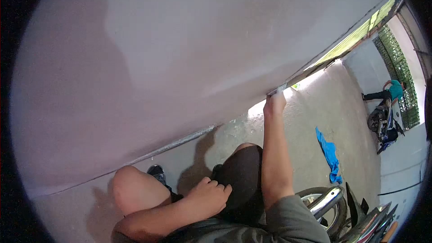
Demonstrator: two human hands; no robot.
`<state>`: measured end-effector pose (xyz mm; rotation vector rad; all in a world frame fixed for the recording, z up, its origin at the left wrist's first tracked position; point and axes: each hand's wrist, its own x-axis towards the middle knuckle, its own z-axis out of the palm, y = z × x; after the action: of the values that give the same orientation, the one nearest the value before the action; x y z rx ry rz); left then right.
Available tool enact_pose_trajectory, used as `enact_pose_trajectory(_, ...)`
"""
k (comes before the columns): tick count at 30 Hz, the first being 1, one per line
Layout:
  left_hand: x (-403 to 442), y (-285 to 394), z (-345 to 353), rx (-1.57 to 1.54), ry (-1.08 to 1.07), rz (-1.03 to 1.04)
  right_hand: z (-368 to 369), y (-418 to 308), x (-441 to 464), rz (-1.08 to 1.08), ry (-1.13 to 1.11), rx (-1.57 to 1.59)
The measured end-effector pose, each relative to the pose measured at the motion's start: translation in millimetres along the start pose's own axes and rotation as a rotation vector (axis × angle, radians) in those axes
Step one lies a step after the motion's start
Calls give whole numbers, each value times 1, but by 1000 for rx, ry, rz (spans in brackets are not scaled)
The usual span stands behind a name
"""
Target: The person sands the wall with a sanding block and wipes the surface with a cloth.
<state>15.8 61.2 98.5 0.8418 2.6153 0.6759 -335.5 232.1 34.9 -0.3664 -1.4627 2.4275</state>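
My right hand (275, 102) reaches far forward along the lower part of the wall (180, 63), at the end near the doorway. Its fingers are closed on a small pale flat piece (282, 87), which lies close to the wall's edge; blur hides what kind of thing it is. My left hand (209, 200) rests on my dark shorts (240, 177), its fingers curled and loosely closed. Nothing shows in it, though the palm side is hidden. The wall is grey, with a lighter patch across its upper part.
A motorcycle (360, 225) with a chrome exhaust (326, 201) stands close at my right. Beyond it a blue cloth (329, 155) lies on the concrete floor (301, 130). Farther off, a person (396, 91) in a teal top is beside another motorcycle (382, 121).
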Motion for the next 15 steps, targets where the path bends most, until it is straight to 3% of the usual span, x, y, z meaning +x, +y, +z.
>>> enact_pose_trajectory(2, 0, -1, -3, -6, 9, -15, 6, 0, -3, 35, -68, 118)
enact_pose_trajectory(5, -2, 2, 3, -32, -12, -25, -8, 9, 4, 76, 109, -100)
enact_pose_trajectory(8, -2, -3, -5, -9, -21, -46, -3, 1, -4, 169, -53, 174)
enact_pose_trajectory(12, -3, -2, -1, -43, -12, -47, -11, 22, 18, 163, 75, 78)
enact_pose_trajectory(15, -3, -1, -5, 6, -31, -68, -11, 6, -1, 279, -13, 128)
